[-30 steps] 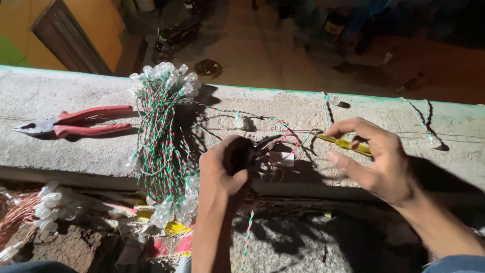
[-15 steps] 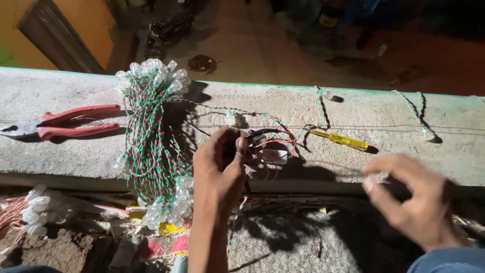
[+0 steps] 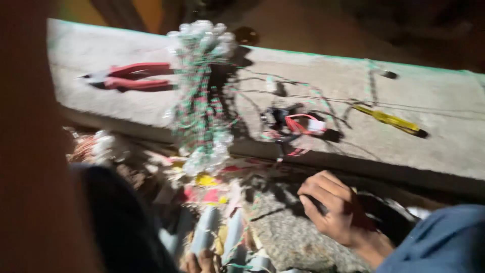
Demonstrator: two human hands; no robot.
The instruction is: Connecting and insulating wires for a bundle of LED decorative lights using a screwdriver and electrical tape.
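The view is blurred by motion. My right hand [image 3: 333, 207] is down below the concrete ledge [image 3: 434, 96], fingers curled over rubble beside a dark rounded thing; what it grips is hidden. A large blurred brown shape [image 3: 30, 151] fills the left edge, probably my left arm close to the camera. On the ledge lie a bundle of green-and-white string lights [image 3: 202, 96], a small dark part with red wires [image 3: 295, 124] and a yellow-handled screwdriver [image 3: 389, 120]. No hand touches any of them.
Red-handled pliers [image 3: 131, 78] lie at the ledge's left. Thin wires run across the ledge to the right. Below the ledge are rubble, coloured scraps [image 3: 207, 184], pale tubes [image 3: 202, 232] and more bulbs [image 3: 101, 144]. A blue sleeve [image 3: 434, 242] covers my right arm.
Both hands have left the dark part and wires on the ledge. My right hand dropped below the ledge. The camera swung right and down, which blurs the view.
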